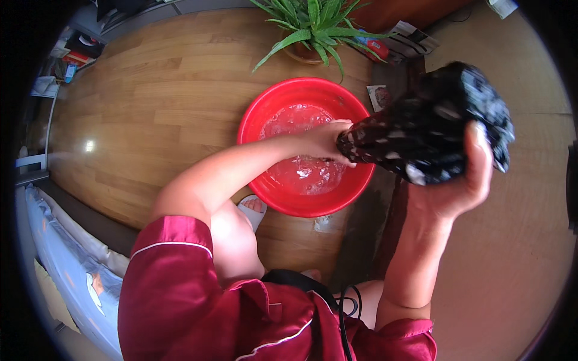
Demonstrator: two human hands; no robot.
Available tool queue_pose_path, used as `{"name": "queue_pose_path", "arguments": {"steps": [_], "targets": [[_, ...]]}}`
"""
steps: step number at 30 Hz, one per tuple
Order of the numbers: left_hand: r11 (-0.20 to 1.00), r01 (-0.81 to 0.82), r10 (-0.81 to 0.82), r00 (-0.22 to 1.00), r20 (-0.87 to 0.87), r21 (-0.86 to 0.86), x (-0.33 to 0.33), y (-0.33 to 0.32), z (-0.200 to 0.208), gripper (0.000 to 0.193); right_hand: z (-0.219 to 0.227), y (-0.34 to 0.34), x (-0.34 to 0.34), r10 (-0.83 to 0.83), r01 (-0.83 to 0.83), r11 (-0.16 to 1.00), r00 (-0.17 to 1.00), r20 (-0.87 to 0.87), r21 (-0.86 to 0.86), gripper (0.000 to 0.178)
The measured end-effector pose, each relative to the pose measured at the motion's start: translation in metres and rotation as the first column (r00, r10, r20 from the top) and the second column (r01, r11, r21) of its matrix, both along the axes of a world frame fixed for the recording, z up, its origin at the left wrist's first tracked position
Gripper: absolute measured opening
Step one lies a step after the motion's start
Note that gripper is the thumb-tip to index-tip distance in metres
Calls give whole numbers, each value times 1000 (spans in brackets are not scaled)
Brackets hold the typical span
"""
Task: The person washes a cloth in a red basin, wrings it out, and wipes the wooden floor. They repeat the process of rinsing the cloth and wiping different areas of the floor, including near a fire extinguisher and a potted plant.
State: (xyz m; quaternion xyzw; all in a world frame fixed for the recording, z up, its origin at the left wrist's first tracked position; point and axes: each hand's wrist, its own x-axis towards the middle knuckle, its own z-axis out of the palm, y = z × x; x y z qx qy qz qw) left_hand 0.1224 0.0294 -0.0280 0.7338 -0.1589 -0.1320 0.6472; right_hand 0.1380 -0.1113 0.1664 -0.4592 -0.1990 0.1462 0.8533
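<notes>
A dark cloth (415, 129) with white patches, bunched and stretched, runs between my two hands. My left hand (330, 141) is closed round its narrow end, over the right part of a red plastic basin (301, 206). The fingers of this hand are partly hidden by the cloth. My right hand (472, 180) grips the wider, gathered end, higher up and to the right of the basin; its thumb presses on the cloth. Inside the basin is water (295, 174) with bubbles and ripples. The cloth's far end is slightly blurred.
Beyond the basin stands a potted aloe plant (316, 30), its leaves reaching toward the rim. A pale brown panel (506, 253) fills the right side. My slippered foot (253, 210) is close to the basin on the wooden floor (162, 102). Blue bedding (78, 265) lies at the left.
</notes>
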Motion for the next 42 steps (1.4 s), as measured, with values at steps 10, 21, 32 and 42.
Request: {"name": "queue_pose_path", "arguments": {"steps": [10,21,32,42], "targets": [[691,-603,471,794,-385,-399,3,16,52,49,-133,-41,7,-45,-201,905,831,-554,-376,33],[897,-432,440,893,-93,87,-20,0,90,51,-247,-62,-37,-88,1,335,996,-31,-942,85],[890,-138,7,957,-289,-435,-49,-25,128,58,-290,-38,-49,70,-29,483,998,6,-875,58],[784,-384,110,859,-499,-487,-9,48,77,37,-224,-49,-7,-543,531,720,832,114,-447,22]]}}
